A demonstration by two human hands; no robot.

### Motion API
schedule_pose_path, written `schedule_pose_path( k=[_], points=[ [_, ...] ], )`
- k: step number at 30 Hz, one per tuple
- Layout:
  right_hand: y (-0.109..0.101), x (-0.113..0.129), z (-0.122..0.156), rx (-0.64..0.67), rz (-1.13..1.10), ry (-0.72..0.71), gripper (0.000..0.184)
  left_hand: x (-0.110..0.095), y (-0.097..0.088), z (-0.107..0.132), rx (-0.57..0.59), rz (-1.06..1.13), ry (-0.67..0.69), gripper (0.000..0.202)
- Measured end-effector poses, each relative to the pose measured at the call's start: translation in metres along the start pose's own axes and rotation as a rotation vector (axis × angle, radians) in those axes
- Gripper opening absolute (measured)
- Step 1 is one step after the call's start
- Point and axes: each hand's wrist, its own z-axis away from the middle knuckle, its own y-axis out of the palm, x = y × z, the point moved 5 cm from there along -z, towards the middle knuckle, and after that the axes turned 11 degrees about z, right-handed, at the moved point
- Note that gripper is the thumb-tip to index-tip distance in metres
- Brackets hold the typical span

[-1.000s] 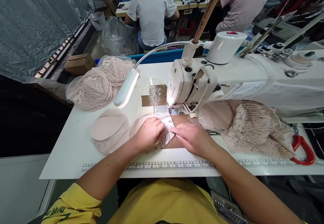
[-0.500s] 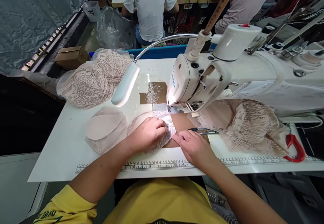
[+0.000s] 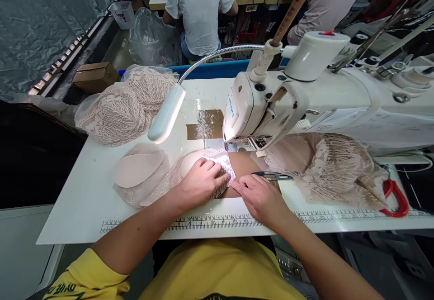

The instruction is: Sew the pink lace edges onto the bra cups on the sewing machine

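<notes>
A pale pink lace piece (image 3: 219,156), with a smooth cup shape at its left, lies beneath the sewing machine's needle area. My left hand (image 3: 200,183) rests over it, fingers curled down on the fabric and index finger reaching to its right edge. My right hand (image 3: 262,196) pinches the lace's lower right corner between thumb and fingertips. Just above the right hand lie dark thread snips (image 3: 274,176), lying on brown tape (image 3: 241,164). The sewing machine head (image 3: 242,105) stands behind both hands; its presser foot is partly hidden.
Lace cups are piled (image 3: 118,110) at the back left; a flat cup piece (image 3: 135,169) lies nearer. Gathered lace (image 3: 339,169) and red-handled scissors (image 3: 396,198) lie right. A lamp (image 3: 167,114) overhangs the table. A printed ruler (image 3: 210,221) runs along the front edge. Two people sit beyond.
My left hand's fingers have shifted right and spread slightly, the index finger now reaching toward the lace's right edge. My right hand stays almost in place.
</notes>
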Motion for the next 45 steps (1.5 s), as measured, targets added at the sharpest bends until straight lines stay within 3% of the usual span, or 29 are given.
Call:
schedule_pose_path(
  k=[9,14,18,24,31,45],
  points=[
    [-0.002,-0.014,0.003,-0.045,-0.068,0.05,0.042,0.0,0.004,0.0,-0.014,0.016,0.004,0.037],
    [0.005,-0.012,-0.005,0.074,0.044,0.04,0.048,0.002,0.002,0.0,-0.049,0.084,0.001,0.035],
    [0.004,-0.011,-0.01,0.119,0.069,0.041,0.042,0.005,-0.001,0.001,-0.055,0.119,-0.009,0.036],
    [0.005,-0.012,-0.009,0.101,0.085,0.049,0.039,0.01,-0.001,-0.006,-0.036,-0.012,-0.088,0.045],
    [0.006,-0.012,-0.009,0.054,0.094,0.034,0.038,0.007,0.003,-0.013,0.075,-0.137,-0.039,0.038],
    [0.003,-0.011,-0.01,0.041,0.068,0.024,0.038,0.011,0.003,-0.014,0.056,-0.144,-0.022,0.034]
  ],
)
